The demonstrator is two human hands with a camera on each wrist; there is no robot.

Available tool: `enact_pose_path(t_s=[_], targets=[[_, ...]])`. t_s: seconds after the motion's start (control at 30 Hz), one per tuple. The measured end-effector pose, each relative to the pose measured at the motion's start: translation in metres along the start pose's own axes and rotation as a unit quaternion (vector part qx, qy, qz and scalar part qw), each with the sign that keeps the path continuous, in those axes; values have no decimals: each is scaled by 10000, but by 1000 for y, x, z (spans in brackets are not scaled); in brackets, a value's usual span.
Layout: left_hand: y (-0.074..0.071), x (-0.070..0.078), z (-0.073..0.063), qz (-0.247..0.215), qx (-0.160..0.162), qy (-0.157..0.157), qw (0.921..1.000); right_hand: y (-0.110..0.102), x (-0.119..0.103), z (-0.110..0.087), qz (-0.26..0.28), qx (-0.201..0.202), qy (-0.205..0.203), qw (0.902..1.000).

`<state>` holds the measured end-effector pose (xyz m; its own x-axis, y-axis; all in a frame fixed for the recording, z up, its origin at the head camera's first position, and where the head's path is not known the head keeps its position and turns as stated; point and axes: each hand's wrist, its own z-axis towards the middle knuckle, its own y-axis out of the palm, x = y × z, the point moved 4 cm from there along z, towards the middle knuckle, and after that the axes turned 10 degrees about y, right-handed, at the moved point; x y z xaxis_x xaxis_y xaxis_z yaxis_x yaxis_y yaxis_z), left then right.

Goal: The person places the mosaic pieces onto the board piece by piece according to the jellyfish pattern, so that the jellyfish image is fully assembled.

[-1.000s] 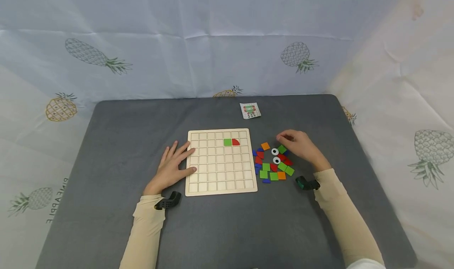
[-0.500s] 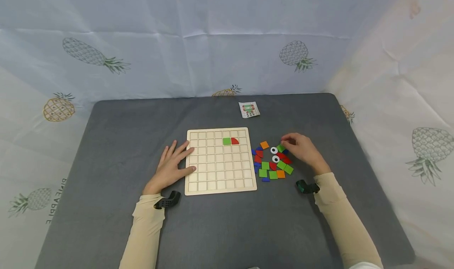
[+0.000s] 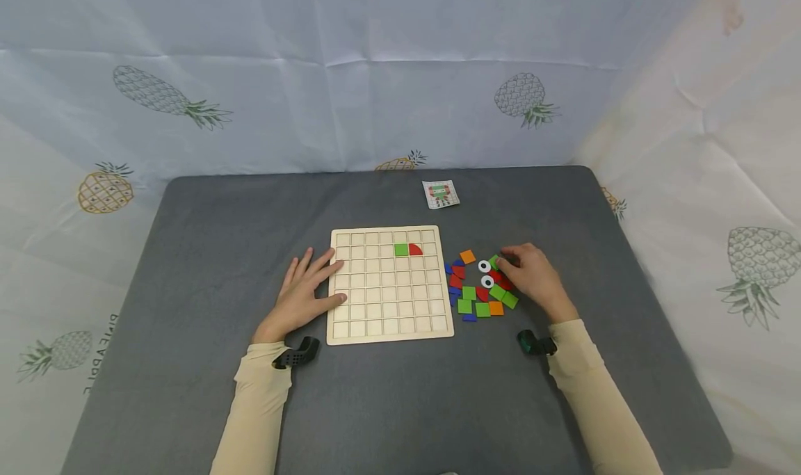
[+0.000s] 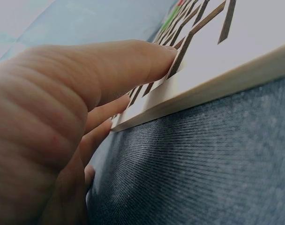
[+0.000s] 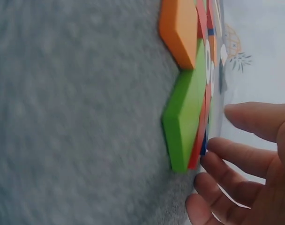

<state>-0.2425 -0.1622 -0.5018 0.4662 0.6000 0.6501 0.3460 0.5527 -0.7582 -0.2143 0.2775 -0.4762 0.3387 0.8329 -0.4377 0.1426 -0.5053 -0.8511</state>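
My left hand [image 3: 297,304] rests with spread fingers on the left edge of a square wooden grid board [image 3: 383,282]. In the left wrist view its thumb [image 4: 133,63] presses on the board's rim. A green square tile [image 3: 401,250] and a red quarter-round tile [image 3: 416,250] sit side by side in the board's second row from the back. My right hand [image 3: 532,275] is over the right side of a loose tile pile, fingertips at a green tile [image 3: 494,261] and red tiles [image 3: 506,283]. In the right wrist view, thumb and fingers of that hand [image 5: 255,173] are apart, nothing between them.
Between board and right hand lie several green, red, blue and orange tiles [image 3: 496,309], plus two white eye discs [image 3: 487,282]. A small printed card [image 3: 441,195] lies behind the board on the grey table [image 3: 388,405]. A pineapple-print cloth [image 3: 375,113] hangs behind.
My right hand has come down from behind the pile, toward me and slightly right, to its right side. The left hand and the board have stayed put.
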Motion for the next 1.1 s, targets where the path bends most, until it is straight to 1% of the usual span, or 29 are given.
enact_pose_path(t_s=[0.07, 0.17, 0.33, 0.5, 0.63, 0.73, 0.83, 0.97, 1.1], targets=[[0, 0, 0, 4, 3, 7, 10000, 2, -2, -1, -176, 100, -9, 9998], [0, 0, 1, 23, -1, 16, 10000, 4, -4, -4, -284, 221, 75, 9993], [-1, 1, 0, 9, 19, 22, 10000, 5, -7, -7, -203, 340, 195, 9990], [-1, 1, 0, 31, 15, 34, 10000, 6, -9, -8, -37, 426, 114, 9990], [0, 0, -1, 36, 13, 29, 10000, 7, -11, -8, 172, 497, -29, 9986], [1, 0, -1, 10, 16, 44, 10000, 6, -13, -9, 367, 753, -63, 9965], [1, 0, -1, -6, 28, 60, 10000, 2, -16, -10, 698, 945, -91, 9930], [0, 0, -1, -13, 43, 52, 10000, -2, -21, -9, 1188, 806, -181, 9895], [0, 1, -2, 0, 30, 42, 10000, -6, -30, -7, 1467, 645, -457, 9860]])
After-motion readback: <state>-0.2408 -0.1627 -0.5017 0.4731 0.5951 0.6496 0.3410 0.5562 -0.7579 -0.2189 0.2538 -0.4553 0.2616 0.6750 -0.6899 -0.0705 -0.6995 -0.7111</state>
